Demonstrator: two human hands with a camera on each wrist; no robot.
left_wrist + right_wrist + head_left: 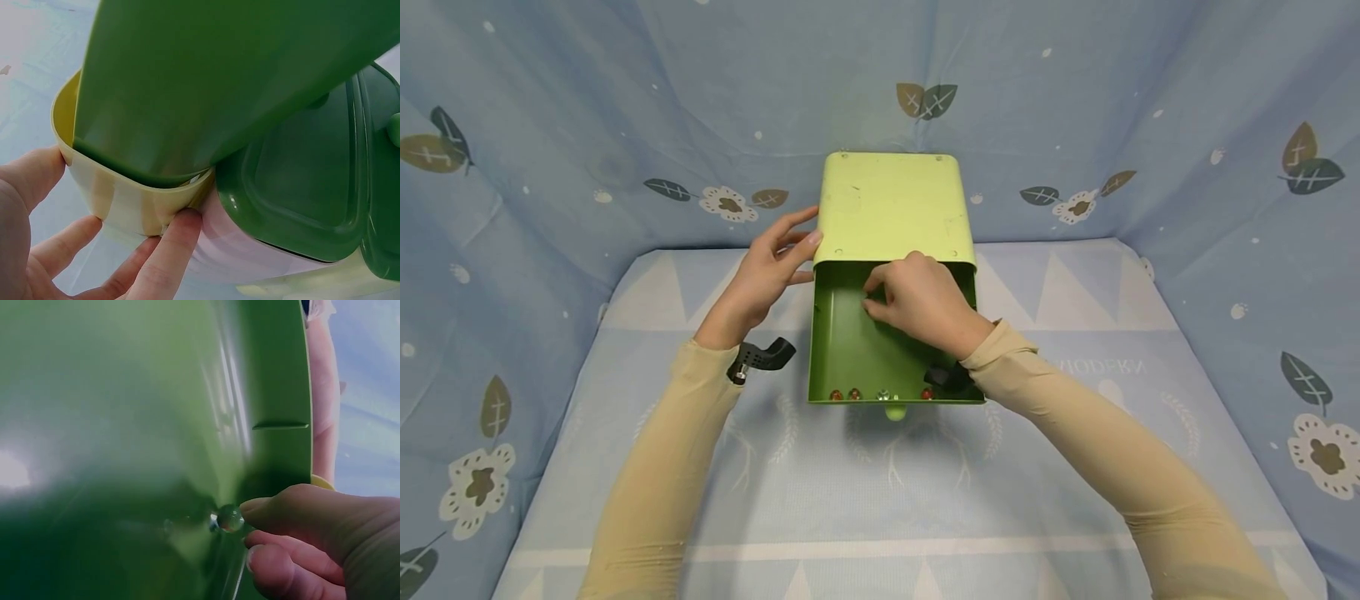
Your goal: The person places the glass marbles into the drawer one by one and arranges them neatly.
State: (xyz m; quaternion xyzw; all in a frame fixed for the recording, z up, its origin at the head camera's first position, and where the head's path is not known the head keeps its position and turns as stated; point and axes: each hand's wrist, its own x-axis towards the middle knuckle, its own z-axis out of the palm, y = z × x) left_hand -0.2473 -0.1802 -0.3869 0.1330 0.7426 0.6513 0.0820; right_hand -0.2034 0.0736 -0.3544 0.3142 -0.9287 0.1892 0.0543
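A light green case (891, 204) stands at the back of the table with its darker green drawer (842, 350) pulled out toward me. My left hand (797, 242) lies against the case's front left corner with straight fingers; in the left wrist view one fingertip (181, 228) touches the pale case corner (125, 194). My right hand (871, 298) is inside the drawer near its back with curled fingers. In the right wrist view its fingertips (269, 509) hold a clear marble (230, 519) against the drawer wall (275, 394). Several marbles (853, 393) lie along the drawer's front wall.
The drawer has a small green knob (893, 411) on its front. Blue patterned cloth (880, 500) covers the table and rises as walls on the left, back and right. A black wrist mount (763, 357) sits on my left sleeve.
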